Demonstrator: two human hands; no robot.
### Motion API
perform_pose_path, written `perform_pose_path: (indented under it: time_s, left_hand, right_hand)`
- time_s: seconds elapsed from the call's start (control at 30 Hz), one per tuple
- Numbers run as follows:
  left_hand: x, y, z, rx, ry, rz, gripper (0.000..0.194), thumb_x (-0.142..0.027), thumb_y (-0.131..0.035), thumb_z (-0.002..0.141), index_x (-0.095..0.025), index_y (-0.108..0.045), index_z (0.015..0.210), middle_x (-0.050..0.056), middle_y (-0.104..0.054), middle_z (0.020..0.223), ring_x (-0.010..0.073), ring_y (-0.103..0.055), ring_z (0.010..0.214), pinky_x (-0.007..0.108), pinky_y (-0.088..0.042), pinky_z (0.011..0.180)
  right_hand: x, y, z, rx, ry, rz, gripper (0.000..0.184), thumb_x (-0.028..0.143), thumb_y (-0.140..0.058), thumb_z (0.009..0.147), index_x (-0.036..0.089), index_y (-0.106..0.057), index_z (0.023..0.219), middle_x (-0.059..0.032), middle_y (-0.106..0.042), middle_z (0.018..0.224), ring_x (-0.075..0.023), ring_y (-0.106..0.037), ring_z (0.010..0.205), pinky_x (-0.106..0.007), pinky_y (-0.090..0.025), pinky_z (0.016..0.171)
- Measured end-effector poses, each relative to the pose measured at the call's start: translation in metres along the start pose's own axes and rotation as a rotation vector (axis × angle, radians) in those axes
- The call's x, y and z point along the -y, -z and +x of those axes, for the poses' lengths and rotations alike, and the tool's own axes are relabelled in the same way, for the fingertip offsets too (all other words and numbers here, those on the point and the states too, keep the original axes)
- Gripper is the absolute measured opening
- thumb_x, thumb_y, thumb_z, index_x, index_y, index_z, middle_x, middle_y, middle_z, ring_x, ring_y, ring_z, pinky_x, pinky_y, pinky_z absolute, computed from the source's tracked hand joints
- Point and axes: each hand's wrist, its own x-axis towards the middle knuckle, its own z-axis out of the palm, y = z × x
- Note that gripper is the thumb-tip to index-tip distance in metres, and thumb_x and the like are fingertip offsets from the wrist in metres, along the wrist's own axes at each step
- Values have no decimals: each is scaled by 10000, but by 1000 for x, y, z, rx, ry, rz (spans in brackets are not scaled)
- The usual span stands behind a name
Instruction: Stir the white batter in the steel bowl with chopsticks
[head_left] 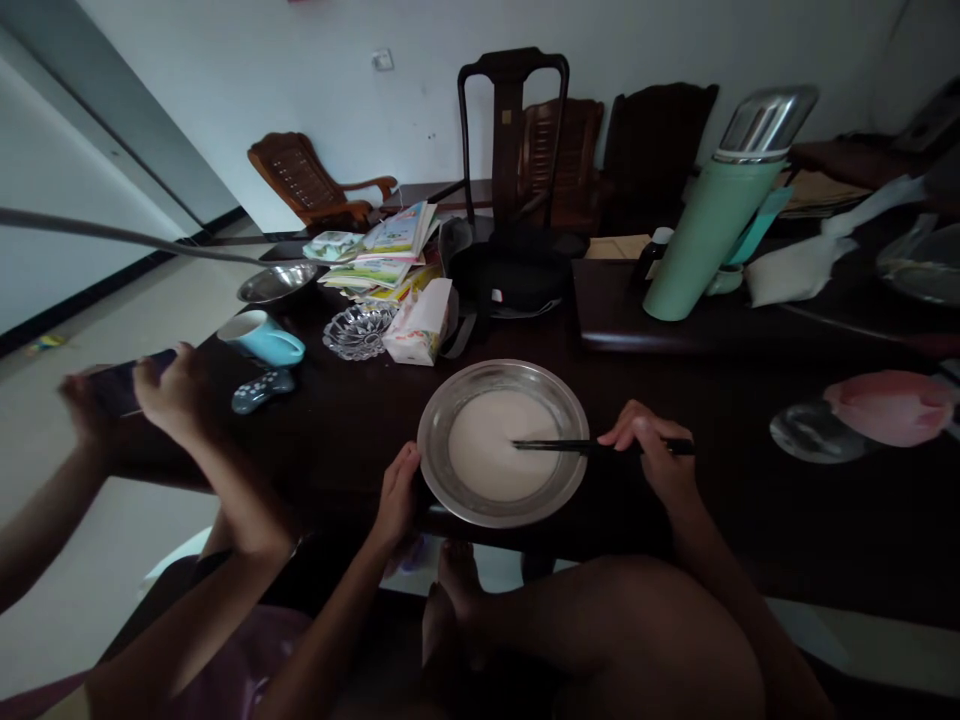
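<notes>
A round metal bowl (450, 400) holding a pale white batter (491, 450) sits near the front edge of a dark table (750, 500). My left hand (397, 495) grips the bowl's left rim with curled fingers. My right hand (654, 450) pinches a pair of dark chopsticks (562, 445) whose tips rest in the batter near its middle.
Another person's two hands (161, 395) hold a phone (116, 385) at the left. Behind the bowl lie a blue cup (262, 340), a small game controller (262, 390), a glass dish (358, 330), a tissue pack (420, 322), books and a green thermos (712, 220). Chairs stand by the wall.
</notes>
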Motion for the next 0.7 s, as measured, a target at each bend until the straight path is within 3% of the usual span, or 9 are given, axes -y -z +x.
perform_pose_path:
  time_s: [0.17, 0.33, 0.4, 0.5, 0.63, 0.7]
  left_hand:
    - [-5, -5, -6, -22, -13, 37, 401, -539, -558, 868, -204, -470, 666, -41, -402, 648, 130, -358, 621, 236, -354, 593]
    - [-1, -1, -4, -17, -24, 74, 417, -556, -546, 871, -206, -465, 660, -42, -397, 637, 131, -352, 612, 238, -351, 589]
    - [-1, -1, -4, -15, -23, 79, 420, -561, -543, 872, -206, -468, 661, -44, -393, 632, 130, -349, 607, 238, -352, 588]
    - [-1, -1, -4, -15, -38, 83, 418, -561, -536, 878, -204, -476, 668, -44, -405, 636, 130, -357, 613, 237, -355, 597]
    - [-1, -2, -4, -19, -53, 95, 429, -574, -539, 874, -203, -479, 669, -44, -411, 634, 128, -356, 611, 238, -350, 592]
    - [-1, -1, -4, -14, -52, 97, 436, -583, -539, 871, -203, -475, 666, -46, -404, 622, 127, -348, 600, 240, -343, 581]
  right_hand:
    - [3, -3, 1, 227, -7, -65, 244, 315, -594, 922, 256, -723, 723, -22, -776, 819, -210, -619, 775, -380, -482, 732]
    - [1, 0, -1, -12, -23, -2, 413, 332, -485, 979, 239, -660, 616, -21, -729, 684, -188, -594, 670, -357, -463, 670]
    - [1, -1, -1, 77, -22, 26, 403, 324, -488, 979, 238, -663, 626, -18, -735, 695, -186, -595, 675, -355, -464, 673]
    - [3, -3, -1, 225, -21, -45, 244, 290, -584, 930, 252, -715, 727, -18, -770, 823, -203, -612, 780, -368, -478, 739]
    - [2, -1, -1, 31, -19, -37, 329, 292, -534, 958, 252, -684, 668, -11, -749, 748, -191, -596, 712, -359, -462, 689]
    - [2, 0, -2, 29, -20, 17, 388, 300, -491, 979, 245, -658, 633, -10, -736, 703, -182, -586, 662, -355, -454, 660]
